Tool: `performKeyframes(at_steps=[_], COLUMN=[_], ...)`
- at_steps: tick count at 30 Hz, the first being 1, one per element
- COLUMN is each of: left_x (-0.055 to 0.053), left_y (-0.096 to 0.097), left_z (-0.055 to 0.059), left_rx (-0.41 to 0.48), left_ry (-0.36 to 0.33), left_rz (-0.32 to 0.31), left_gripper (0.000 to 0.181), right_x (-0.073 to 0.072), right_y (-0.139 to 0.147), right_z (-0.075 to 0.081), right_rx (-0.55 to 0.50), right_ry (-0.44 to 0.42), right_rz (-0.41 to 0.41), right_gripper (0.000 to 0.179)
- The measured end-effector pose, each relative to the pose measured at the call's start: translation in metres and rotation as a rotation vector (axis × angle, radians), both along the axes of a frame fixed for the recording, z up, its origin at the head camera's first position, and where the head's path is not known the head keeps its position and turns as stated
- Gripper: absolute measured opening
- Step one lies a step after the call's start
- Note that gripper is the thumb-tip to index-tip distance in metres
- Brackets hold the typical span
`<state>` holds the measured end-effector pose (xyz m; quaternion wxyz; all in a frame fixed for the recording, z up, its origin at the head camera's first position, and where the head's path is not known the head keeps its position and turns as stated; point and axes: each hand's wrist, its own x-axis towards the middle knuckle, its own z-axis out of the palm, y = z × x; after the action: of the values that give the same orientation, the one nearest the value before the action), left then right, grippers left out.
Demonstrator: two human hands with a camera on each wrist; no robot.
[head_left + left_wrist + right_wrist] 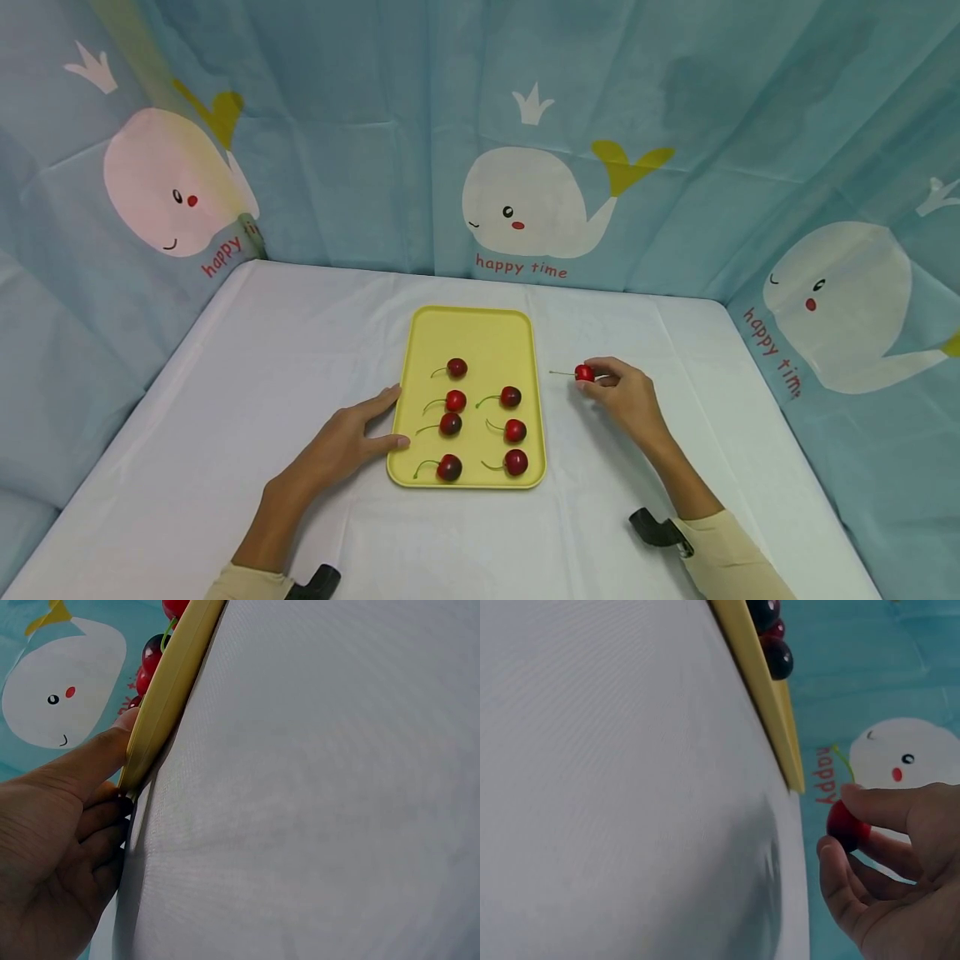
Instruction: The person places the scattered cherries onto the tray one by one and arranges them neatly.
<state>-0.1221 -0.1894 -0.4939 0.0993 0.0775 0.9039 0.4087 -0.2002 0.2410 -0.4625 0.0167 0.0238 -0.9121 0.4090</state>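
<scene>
On the white table lies a yellow tray holding several dark red cherries with green stems, set in two loose columns. My left hand holds the tray's left edge, the thumb over the rim and the fingers against the outer side; the left wrist view shows this thumb on the rim. To the right of the tray, my right hand pinches a single red cherry between thumb and fingers. That cherry is raised off the table, its stem pointing left toward the tray.
A white cloth covers the table. Blue curtains printed with whales rise along its back and both sides. A black wrist device sits at the right sleeve, another at the left.
</scene>
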Motion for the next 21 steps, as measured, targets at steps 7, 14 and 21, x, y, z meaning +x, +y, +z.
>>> performKeyframes(at_steps=[7,14,21], left_x=[0.000,0.000,0.000], left_y=[0.000,0.000,0.000], left_z=[0.000,-0.001,-0.001], left_rx=[-0.005,0.001,-0.004], left_ry=[0.001,-0.001,0.005], left_rz=[0.005,0.005,0.003], left_gripper=[0.097,0.097,0.096], right_x=[-0.001,-0.003,-0.005], right_y=[-0.008,-0.017,-0.026], right_z=[0.003,0.004,0.004], right_rx=[-0.022,-0.032,-0.054], right_ry=[0.018,0.025,0.040], right_rz=[0.019,0.030,0.050], right_gripper=[0.040,0.040,0.040])
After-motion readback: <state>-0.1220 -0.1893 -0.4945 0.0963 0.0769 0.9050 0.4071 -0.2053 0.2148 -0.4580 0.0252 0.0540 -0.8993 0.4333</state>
